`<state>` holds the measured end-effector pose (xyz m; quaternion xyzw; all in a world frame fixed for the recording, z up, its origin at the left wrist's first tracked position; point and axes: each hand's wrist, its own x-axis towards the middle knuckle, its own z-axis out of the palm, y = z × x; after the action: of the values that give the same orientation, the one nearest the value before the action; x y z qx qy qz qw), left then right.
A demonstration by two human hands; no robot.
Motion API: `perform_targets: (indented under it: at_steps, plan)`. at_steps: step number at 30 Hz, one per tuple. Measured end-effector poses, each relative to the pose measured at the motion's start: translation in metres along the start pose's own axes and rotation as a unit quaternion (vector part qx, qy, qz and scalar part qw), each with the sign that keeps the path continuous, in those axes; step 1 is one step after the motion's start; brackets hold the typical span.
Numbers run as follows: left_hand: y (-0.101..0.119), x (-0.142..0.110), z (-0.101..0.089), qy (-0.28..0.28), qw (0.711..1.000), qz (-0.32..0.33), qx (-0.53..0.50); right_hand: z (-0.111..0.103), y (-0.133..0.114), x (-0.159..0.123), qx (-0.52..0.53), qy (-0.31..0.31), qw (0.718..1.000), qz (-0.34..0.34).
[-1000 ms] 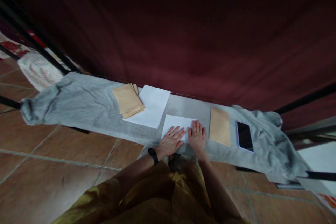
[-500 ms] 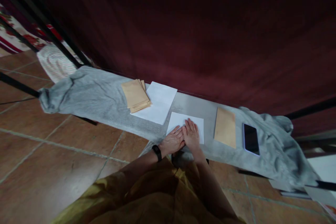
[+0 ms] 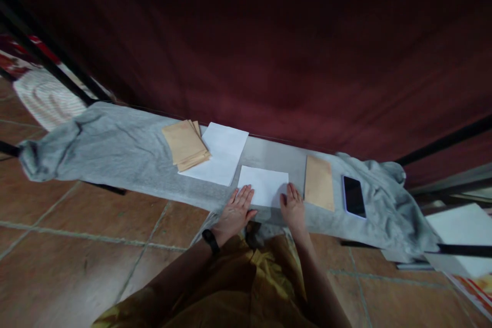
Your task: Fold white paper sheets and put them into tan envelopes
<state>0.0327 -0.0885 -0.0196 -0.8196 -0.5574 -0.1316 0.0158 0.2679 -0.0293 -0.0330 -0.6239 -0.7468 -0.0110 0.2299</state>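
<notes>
A folded white sheet (image 3: pixel 264 186) lies on the grey cloth-covered bench (image 3: pixel 126 151) in front of me. My left hand (image 3: pixel 235 211) rests flat at its near left corner, fingers stretched out, a black band on the wrist. My right hand (image 3: pixel 293 208) lies flat at the sheet's near right corner, fingers spread. Neither hand holds anything. A single brown envelope (image 3: pixel 319 183) lies just right of the sheet. A larger white sheet (image 3: pixel 219 156) lies to the left, with a stack of brown envelopes (image 3: pixel 185 144) overlapping its left edge.
A black phone (image 3: pixel 353 196) lies face up right of the single envelope, on rumpled grey cloth (image 3: pixel 388 200). A dark red curtain (image 3: pixel 269 51) hangs behind the bench. The floor is brown tile (image 3: pixel 77 246). White paper (image 3: pixel 457 230) sits on a lower surface at far right.
My hands were together on the middle of the folded sheet; they have slid apart toward its near corners. The view has shifted slightly.
</notes>
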Motion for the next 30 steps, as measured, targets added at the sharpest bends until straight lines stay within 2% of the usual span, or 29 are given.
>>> perform_targets:
  at_steps: [3, 7, 9, 11, 17, 20, 22, 24, 26, 30]
  plan:
    - [0.0, -0.004, 0.001, 0.006, 1.0, -0.01, 0.008, -0.008, 0.0, 0.004, 0.017, -0.001, 0.998, 0.056]
    - [0.001, -0.003, 0.001, 0.007, 1.0, -0.014, 0.013, -0.013, -0.004, 0.012, 0.02, -0.042, 0.988, 0.146]
    - [0.002, -0.003, 0.001, 0.009, 1.0, -0.015, 0.013, -0.014, -0.004, 0.017, 0.057, -0.057, 0.982, 0.174]
    - [0.002, -0.003, 0.001, 0.01, 1.0, -0.015, 0.014, -0.014, -0.003, 0.022, 0.106, -0.059, 0.976, 0.183]
    - [0.001, -0.003, 0.003, 0.016, 1.0, -0.017, 0.009, -0.025, -0.005, 0.031, 0.2, -0.055, 0.967, 0.149]
    - [0.001, -0.002, 0.005, 0.037, 0.998, -0.041, -0.018, -0.045, -0.013, 0.04, 0.24, -0.004, 0.959, 0.151]
    - [0.001, -0.001, 0.006, 0.054, 0.995, -0.071, -0.047, -0.062, -0.02, 0.048, 0.271, 0.099, 0.945, 0.155]
    - [0.001, 0.0, 0.006, 0.067, 0.99, -0.092, -0.085, -0.078, -0.026, 0.055, 0.269, 0.177, 0.94, 0.114]
    - [0.001, 0.0, 0.006, 0.076, 0.983, -0.102, -0.132, -0.088, -0.031, 0.058, 0.25, 0.185, 0.95, 0.024]
    - [-0.005, -0.001, 0.003, 0.123, 0.952, -0.155, -0.235, -0.082, -0.036, 0.04, 0.185, 0.069, 0.968, -0.157]
